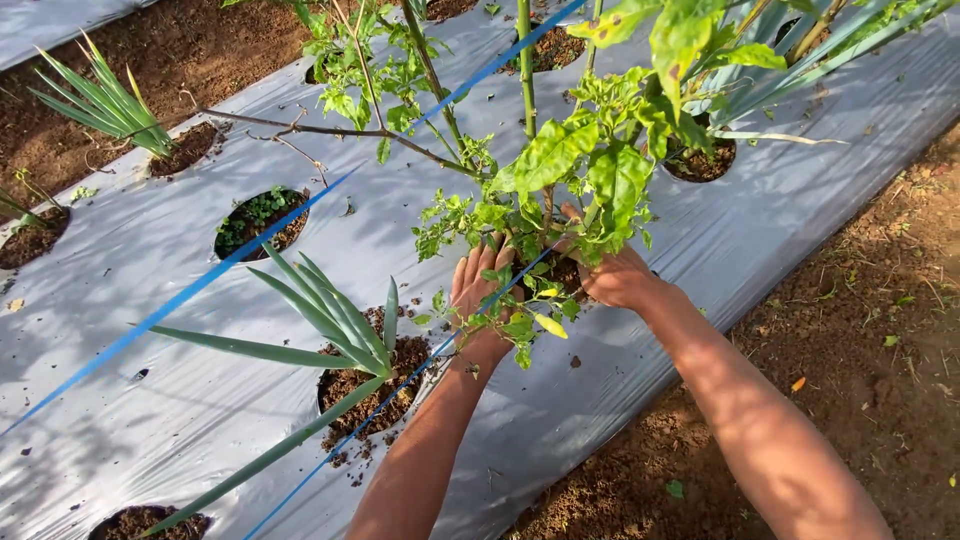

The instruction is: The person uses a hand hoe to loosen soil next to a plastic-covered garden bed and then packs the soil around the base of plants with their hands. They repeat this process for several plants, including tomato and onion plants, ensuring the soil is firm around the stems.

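A leafy green plant [560, 160] with yellowing leaves grows from a hole in the silver plastic mulch sheet [160, 250]. My left hand [478, 290] reaches into its low leaves from the left, fingers spread, palm toward the stem. My right hand [612, 275] is at the plant's base from the right, fingers buried under the foliage, so I cannot see what they touch. The soil at the base [562, 272] is mostly hidden by leaves.
A long-bladed onion-like plant [340, 330] stands in the hole left of my left arm; another [105, 100] is at far left. Blue strings [200, 285] run diagonally over the bed. Bare brown soil [860, 300] lies to the right of the sheet.
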